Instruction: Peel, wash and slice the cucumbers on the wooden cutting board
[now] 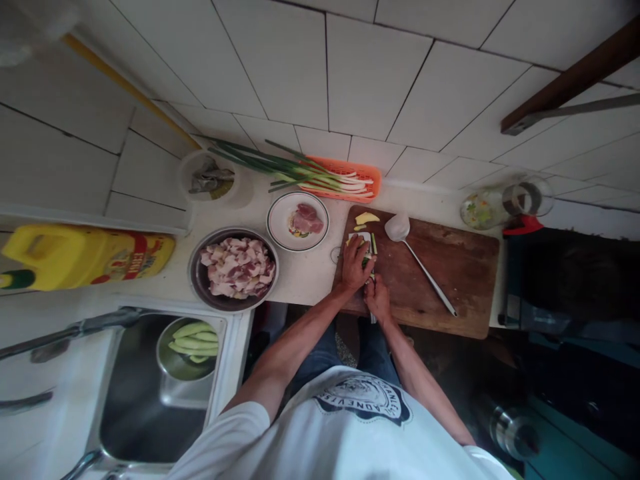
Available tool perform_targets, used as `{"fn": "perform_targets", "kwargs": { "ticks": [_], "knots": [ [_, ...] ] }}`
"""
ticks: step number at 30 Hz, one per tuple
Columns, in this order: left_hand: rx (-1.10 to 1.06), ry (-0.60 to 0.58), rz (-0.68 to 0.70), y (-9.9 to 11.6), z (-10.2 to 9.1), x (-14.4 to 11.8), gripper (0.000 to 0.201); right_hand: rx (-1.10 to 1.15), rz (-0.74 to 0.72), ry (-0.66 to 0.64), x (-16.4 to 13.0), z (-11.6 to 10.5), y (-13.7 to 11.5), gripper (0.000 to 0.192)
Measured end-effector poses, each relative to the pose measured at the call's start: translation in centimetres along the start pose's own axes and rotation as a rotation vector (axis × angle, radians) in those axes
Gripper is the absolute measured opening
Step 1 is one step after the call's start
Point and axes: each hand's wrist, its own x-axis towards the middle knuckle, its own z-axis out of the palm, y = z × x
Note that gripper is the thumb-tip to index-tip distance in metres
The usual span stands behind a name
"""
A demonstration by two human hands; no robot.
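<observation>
On the left part of the wooden cutting board (pixel 445 273), my left hand (pixel 356 268) has its fingers bent down over green pieces (pixel 374 244) that look like chopped scallion. My right hand (pixel 379 300) is right beside it, closed around what looks like a knife (pixel 373 319); only a silvery end shows below the fist, and the blade is mostly hidden between the hands. Yellow ginger slices (pixel 367 218) lie above my left hand. To the right, a metal ladle (pixel 427 267) rests slantwise across the board.
Left of the board are a bowl of meat chunks (pixel 240 268), a plate (pixel 280 233) with meat and an orange basket (pixel 377 177) of scallions. A yellow oil jug (pixel 90 257) stands further left. The sink (pixel 135 393) holds a pot (pixel 167 367) of green pods. A glass jar (pixel 483 208) stands back right.
</observation>
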Motion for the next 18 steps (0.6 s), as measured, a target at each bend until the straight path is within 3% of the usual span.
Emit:
{"fn": "perform_targets", "kwargs": {
  "ticks": [4,8,14,18],
  "knots": [
    [-0.028,0.052,0.029,0.8,-1.3,0.1,0.048,0.029,-0.004,-0.034,-0.9,0.0,-1.4,0.034],
    [-0.034,0.193,0.035,0.3,-4.9,1.9,0.047,-0.050,-0.106,-0.056,-0.3,1.6,-4.6,0.031],
    [0.013,0.372,-0.136,-5.6,-11.8,7.2,0.046,-0.236,-0.341,-0.157,5.4,7.9,-12.0,0.029],
    [-0.046,0.517,-0.337,-9.7,-13.5,9.4,0.043,-0.421,-0.367,-0.201,8.9,10.9,-15.3,0.033]
  ]
}}
